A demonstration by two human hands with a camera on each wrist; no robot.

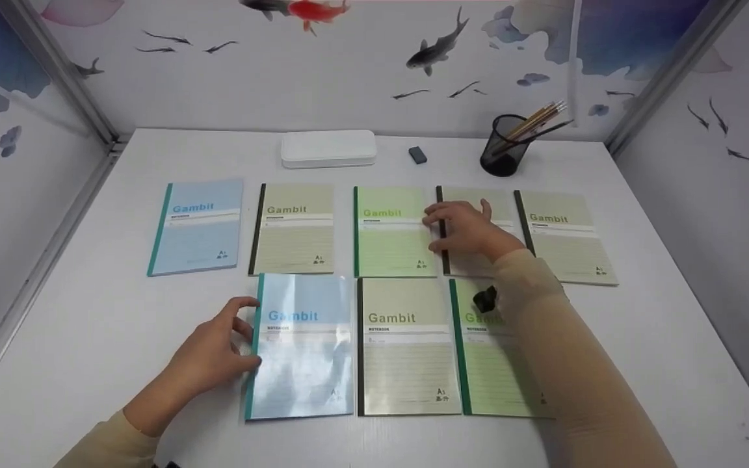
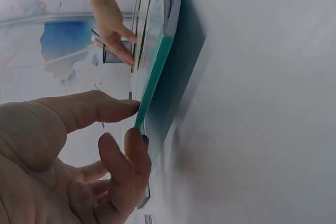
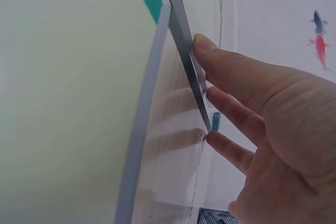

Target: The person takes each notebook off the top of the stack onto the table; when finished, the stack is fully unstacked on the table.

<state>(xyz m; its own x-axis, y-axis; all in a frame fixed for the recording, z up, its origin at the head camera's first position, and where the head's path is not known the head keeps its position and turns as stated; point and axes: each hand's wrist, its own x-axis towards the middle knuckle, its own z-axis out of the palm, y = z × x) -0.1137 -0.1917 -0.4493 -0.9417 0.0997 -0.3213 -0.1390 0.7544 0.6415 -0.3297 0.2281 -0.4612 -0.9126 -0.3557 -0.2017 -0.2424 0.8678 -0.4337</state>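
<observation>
My left hand is beside the blue notebook at the left of the front row. Its thumb and fingertips touch the green spine, spaced apart along it. My right hand reaches over to the back row. Its thumb and fingertips touch the right edge of the green notebook there, as the right wrist view shows. That hand partly covers a beige notebook. Below it, my right forearm hides part of the front-row green notebook. Between the front blue and green ones lies a beige notebook.
Also in the back row are another blue notebook, a beige notebook and a far-right beige notebook. Behind them stand a white case, a dark eraser and a black mesh cup of pencils.
</observation>
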